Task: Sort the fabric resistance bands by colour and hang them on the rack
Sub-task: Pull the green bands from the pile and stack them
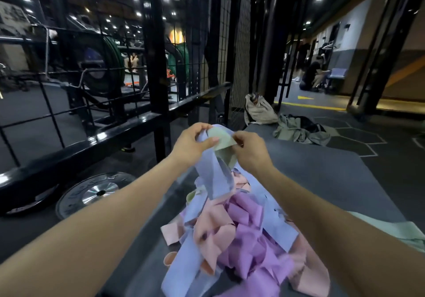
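Grip: a pale green band (224, 139) is pinched between thumb and fingers of the left hand (193, 144) and the right hand (249, 153), both raised above the pile.
Second band: a lavender-blue band (218, 172) is held in the left hand together with the green one and hangs down into the pile.
Pile: a heap of bands (241, 234) in pink, purple, lavender-blue and pale green is seen directly below the hands, on a dark grey mat (333, 181).
Rack: a black metal rack (156, 50) with wire grid panels is seen just beyond and left of the hands.
Floor, left: a weight plate (96, 193) is laid flat beside the rack's base.
Background: a beige bag (258, 110) and crumpled clothing (299, 130) are seen at the mat's far end; a crouching person (311, 75) is visible well beyond.
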A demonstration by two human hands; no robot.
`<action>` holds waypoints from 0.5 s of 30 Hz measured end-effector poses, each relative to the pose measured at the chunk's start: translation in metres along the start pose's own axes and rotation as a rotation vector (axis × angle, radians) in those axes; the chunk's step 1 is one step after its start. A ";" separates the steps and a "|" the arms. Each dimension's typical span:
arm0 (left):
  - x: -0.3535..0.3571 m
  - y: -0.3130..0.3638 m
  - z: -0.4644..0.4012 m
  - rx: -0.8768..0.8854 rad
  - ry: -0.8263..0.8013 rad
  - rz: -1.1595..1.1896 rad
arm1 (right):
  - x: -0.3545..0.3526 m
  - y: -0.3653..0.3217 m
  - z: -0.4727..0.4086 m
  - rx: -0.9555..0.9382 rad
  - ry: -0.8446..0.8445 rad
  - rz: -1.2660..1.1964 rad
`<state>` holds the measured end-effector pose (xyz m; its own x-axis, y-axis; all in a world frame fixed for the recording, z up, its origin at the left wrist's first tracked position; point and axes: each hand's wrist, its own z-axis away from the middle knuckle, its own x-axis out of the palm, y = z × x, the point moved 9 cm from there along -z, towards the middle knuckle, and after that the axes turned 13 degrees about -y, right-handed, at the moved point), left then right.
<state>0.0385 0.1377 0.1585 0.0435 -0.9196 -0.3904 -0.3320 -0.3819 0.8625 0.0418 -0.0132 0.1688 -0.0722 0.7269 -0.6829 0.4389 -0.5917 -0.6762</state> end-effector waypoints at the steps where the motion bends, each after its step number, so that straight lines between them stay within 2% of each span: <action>1: -0.002 -0.003 0.002 -0.018 0.033 -0.014 | -0.010 0.000 0.003 0.021 0.048 -0.022; 3: -0.008 -0.011 0.006 -0.067 0.093 -0.058 | -0.030 0.002 0.008 0.059 0.143 -0.043; 5: -0.004 -0.021 0.010 -0.112 0.072 -0.133 | -0.043 0.005 0.011 0.083 0.182 -0.030; 10: 0.043 -0.040 0.016 -0.154 -0.222 -0.366 | -0.066 0.015 0.033 0.104 0.212 0.006; 12: 0.065 -0.043 0.020 -0.186 -0.373 -0.615 | -0.081 0.015 0.045 0.112 0.258 0.003; 15: 0.078 -0.037 0.024 -0.166 -0.378 -0.834 | -0.104 0.009 0.066 0.122 0.333 0.031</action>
<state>0.0312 0.0825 0.0883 -0.1122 -0.2615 -0.9587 -0.1914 -0.9410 0.2791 -0.0059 -0.1172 0.2161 0.2443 0.7696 -0.5899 0.3247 -0.6382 -0.6981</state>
